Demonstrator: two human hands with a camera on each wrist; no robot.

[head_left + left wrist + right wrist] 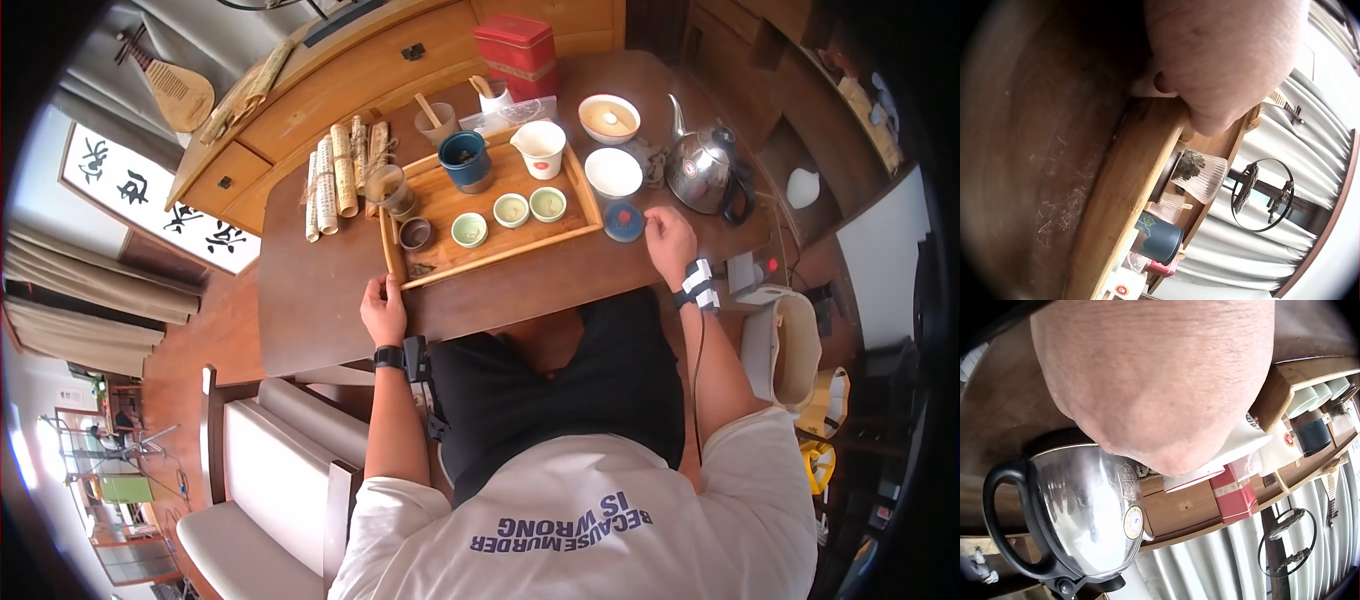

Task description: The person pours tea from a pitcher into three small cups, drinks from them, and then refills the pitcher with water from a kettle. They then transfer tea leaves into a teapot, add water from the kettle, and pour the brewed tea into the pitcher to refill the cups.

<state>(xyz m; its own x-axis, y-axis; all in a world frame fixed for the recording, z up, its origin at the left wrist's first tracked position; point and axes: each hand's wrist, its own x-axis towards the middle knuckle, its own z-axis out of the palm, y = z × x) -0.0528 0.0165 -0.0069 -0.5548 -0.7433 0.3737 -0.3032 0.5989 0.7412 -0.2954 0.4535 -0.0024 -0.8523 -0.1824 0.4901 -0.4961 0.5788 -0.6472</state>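
Observation:
A wooden tray point(500, 262) on the table holds a dark blue pot point(465, 165), a white pitcher point(540, 150), three small green cups, a small dark cup point(417, 234) and a ribbed glass point(392, 195) with dried leaves. My left hand point(384, 312) rests at the tray's near left corner, fingers loosely bent; the back of that hand point(1229, 56) hides most fingers in the left wrist view. Loosely curled, my right hand point(671, 243) rests beside a round blue object point(623, 222), right of the tray, and holds nothing visible. The right wrist view hides its fingertips.
A steel kettle point(702, 170) stands beyond my right hand. Two white bowls, one lidded point(609, 118), sit right of the tray. Behind it are a red box point(516, 55) and a cup of wooden tools. Rolled scrolls point(343, 170) lie to the left.

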